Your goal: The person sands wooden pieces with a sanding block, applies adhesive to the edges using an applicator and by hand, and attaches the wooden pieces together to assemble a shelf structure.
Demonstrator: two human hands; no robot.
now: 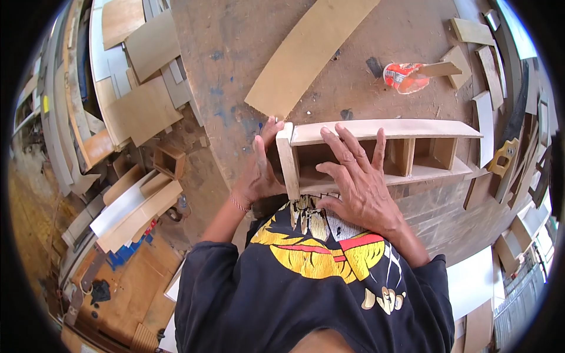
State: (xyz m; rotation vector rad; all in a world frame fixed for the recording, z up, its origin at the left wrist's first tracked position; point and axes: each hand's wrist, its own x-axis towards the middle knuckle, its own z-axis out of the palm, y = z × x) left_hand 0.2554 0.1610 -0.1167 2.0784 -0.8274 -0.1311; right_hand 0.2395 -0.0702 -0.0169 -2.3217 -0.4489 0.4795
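Note:
A long wooden compartment frame [403,159] with upright dividers lies along the workbench edge in front of my body. My left hand [259,170] is at its left end, spanning the thick pale end piece [286,159], with one finger at the upper corner and the thumb side low; one finger points up off the wood. My right hand [360,185] lies spread over the middle of the frame, fingertips at the curved upper board [412,128]. It covers part of the compartments behind it.
Beyond the frame, a brown board strip [312,56] lies on the workbench [223,70]. A red-and-white container [406,78] holds a wooden stick. A handsaw [506,156] and wood offcuts [474,32] line the right side. Stacked panels [144,109] stand at the left.

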